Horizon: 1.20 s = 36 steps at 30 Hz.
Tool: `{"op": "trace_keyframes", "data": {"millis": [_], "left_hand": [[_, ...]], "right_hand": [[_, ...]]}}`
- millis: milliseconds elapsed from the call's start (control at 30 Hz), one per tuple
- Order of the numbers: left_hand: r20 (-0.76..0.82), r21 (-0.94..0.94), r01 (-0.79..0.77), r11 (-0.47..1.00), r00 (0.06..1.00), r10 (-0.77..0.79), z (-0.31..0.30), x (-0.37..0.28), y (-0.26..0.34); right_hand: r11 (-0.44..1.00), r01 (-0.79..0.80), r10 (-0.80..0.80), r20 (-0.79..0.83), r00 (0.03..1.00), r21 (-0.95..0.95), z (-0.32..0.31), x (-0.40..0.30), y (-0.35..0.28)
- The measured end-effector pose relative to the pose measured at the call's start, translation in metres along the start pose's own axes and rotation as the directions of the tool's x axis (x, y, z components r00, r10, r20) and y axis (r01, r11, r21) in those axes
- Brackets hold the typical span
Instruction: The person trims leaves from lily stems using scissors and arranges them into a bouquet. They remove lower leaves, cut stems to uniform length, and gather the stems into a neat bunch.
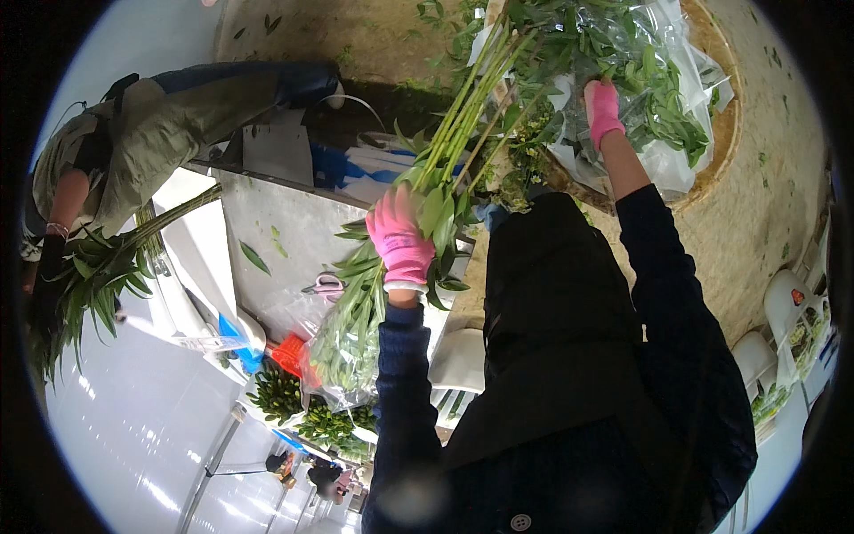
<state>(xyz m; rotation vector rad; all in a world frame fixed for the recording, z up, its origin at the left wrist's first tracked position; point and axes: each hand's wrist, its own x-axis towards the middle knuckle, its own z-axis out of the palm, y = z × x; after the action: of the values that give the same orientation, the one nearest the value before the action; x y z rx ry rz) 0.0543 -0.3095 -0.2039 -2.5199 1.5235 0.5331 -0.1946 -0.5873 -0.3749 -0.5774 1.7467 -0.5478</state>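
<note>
My left hand [402, 233], in a pink glove, lies on a bunch of long green stems [460, 107] with leaves. The stems slant up to the right over the table's edge; whether the fingers grip them is hidden. Below that hand a leafy bunch in clear plastic wrap [347, 334] rests on the metal table [260, 220]. My right hand [604, 110], also in a pink glove, is down among leafy cuttings [674, 120] and clear plastic film [660, 33] on a round container. Its fingertips are partly hidden. Pink-handled scissors [328, 287] lie on the table, left of the wrapped bunch.
At the left a co-worker [160, 127] stands at the table beside a dark leafy bunch [100, 267]. White sheets [200, 240] lie on the table. A red container [290, 354] and budded flower bunches [333, 427] are lower down. White buckets [754, 357] stand right. Leaf scraps litter the floor.
</note>
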Motion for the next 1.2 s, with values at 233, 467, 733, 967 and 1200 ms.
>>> {"op": "trace_keyframes", "data": {"millis": [233, 467, 733, 967, 1200], "left_hand": [[-0.162, -0.304, -0.209, 0.93, 0.973, 0.166, -0.001, 0.005, -0.02], [0.107, -0.92, 0.124, 0.373, 0.992, -0.065, -0.018, 0.018, -0.022], [0.308, -0.874, 0.275, 0.401, 0.951, 0.019, 0.026, 0.038, -0.053], [0.414, -0.555, 0.273, 0.786, 0.91, -0.024, 0.019, 0.052, -0.048], [0.361, -0.68, 0.305, 0.666, 0.931, -0.058, 0.008, 0.052, -0.046]], "right_hand": [[0.988, 0.046, 0.086, 0.776, 0.625, -0.146, 0.046, -0.107, 0.022], [0.983, -0.064, 0.151, 0.573, 0.805, -0.17, 0.083, -0.125, 0.011], [0.841, 0.509, -0.54, -0.203, 0.817, -0.184, 0.015, 0.006, 0.03], [0.473, 0.875, -0.617, 0.668, 0.415, -0.106, 0.055, -0.159, -0.019], [0.147, 0.947, -0.441, 0.838, 0.321, -0.286, 0.073, -0.181, -0.02]]}}
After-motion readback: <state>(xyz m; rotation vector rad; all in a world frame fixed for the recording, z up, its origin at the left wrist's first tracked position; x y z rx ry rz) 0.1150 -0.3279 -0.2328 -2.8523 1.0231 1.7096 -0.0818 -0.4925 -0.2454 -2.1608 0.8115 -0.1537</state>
